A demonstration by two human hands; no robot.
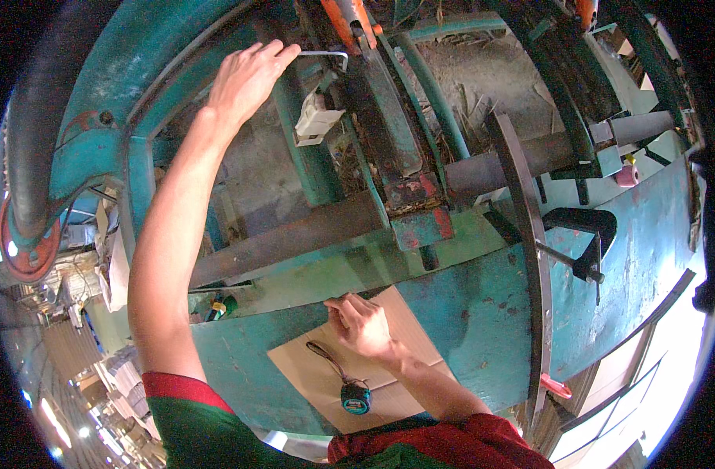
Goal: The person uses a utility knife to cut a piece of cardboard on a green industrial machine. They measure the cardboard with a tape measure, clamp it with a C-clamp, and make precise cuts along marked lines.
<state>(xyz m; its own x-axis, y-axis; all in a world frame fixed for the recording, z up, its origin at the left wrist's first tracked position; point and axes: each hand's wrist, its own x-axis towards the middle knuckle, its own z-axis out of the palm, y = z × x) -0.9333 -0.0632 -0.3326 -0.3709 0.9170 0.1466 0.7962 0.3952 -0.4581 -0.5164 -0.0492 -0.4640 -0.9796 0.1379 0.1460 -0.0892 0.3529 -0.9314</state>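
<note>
My left hand (252,78) is raised at the upper left, its fingers closed on one end of a slim pale hex key (322,54). The key's far end bends down beside a dark machine arm (385,109). Just below hangs a whitish plastic-looking piece (318,123). Lower down, my right hand (361,324) is loosely curled, with no object showing in its fingers. It is over a sheet of brown cardboard (404,328). On that sheet lies a tape measure (356,397) with a dark wrist strap (324,353).
A teal machine table (482,313) spans the front. A dark curved bar (525,234) crosses it, with a black clamp (592,234) to its right. An orange part (349,19) comes down at the top. A thick roller (295,238) runs behind the table.
</note>
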